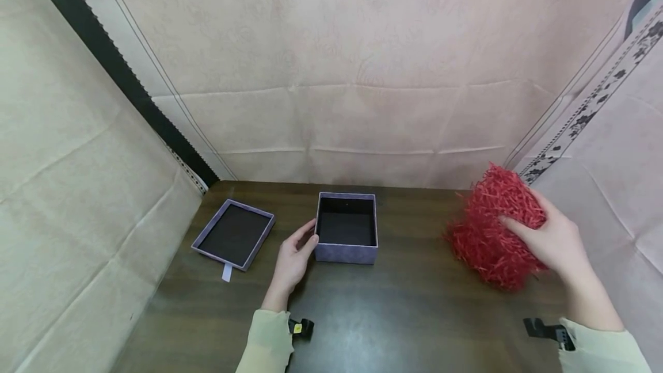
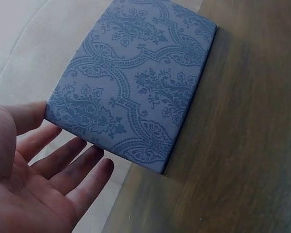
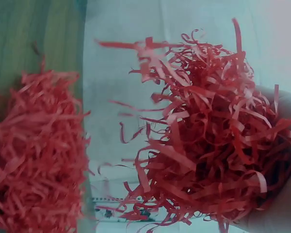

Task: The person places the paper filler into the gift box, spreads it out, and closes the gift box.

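A square box with a lilac outside and a black inside stands without its lid, its opening facing up. My left hand is at the box's left side, thumb and fingertips right at its edge. In the left wrist view, the fingers of the left hand look extended beside the patterned box wall. My right hand grips a clump of red shredded paper. In the right wrist view the held clump hangs apart from a lower pile of shreds.
Left of the box lies its lid, black inside up, with a pale ribbon tab at the front. The brown wooden table is bordered by cloth walls at the back and on both sides.
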A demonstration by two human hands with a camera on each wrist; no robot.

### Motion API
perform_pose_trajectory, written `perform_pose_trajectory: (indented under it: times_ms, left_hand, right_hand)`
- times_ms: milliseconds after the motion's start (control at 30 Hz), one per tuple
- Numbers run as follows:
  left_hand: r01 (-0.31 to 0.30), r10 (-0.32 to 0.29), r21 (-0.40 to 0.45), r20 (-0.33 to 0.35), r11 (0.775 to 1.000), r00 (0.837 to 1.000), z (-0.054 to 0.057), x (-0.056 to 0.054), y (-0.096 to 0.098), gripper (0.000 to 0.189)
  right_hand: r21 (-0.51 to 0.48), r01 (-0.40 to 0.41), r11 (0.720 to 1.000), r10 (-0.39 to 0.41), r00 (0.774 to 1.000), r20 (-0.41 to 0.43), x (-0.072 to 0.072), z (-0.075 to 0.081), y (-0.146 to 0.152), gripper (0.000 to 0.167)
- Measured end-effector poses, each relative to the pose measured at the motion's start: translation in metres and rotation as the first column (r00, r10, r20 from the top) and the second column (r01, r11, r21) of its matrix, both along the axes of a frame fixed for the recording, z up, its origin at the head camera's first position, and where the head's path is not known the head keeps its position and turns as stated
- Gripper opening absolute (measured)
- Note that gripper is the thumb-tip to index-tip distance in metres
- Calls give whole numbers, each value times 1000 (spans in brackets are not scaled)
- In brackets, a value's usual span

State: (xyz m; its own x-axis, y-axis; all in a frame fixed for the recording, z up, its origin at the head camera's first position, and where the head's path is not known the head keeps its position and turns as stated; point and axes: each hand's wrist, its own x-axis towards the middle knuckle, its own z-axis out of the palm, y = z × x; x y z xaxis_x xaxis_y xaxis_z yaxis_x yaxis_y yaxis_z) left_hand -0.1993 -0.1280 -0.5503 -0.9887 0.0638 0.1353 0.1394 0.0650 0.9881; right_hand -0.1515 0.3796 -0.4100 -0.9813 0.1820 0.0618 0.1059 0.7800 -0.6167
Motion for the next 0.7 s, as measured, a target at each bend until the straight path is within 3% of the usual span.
perform_pose_trajectory:
  times_ms: [367, 700]
  left_hand:
    - [2, -2, 8, -30, 1000, 1000, 3, -1, -1, 44]
    - [-12, 12, 2, -16, 1000, 1000, 0, 0, 0, 44]
  right_hand:
    - [-97, -62, 993, 59, 998, -36, -10, 13, -30, 91]
    - [-122, -138, 983, 135, 990, -33, -13, 3, -53, 90]
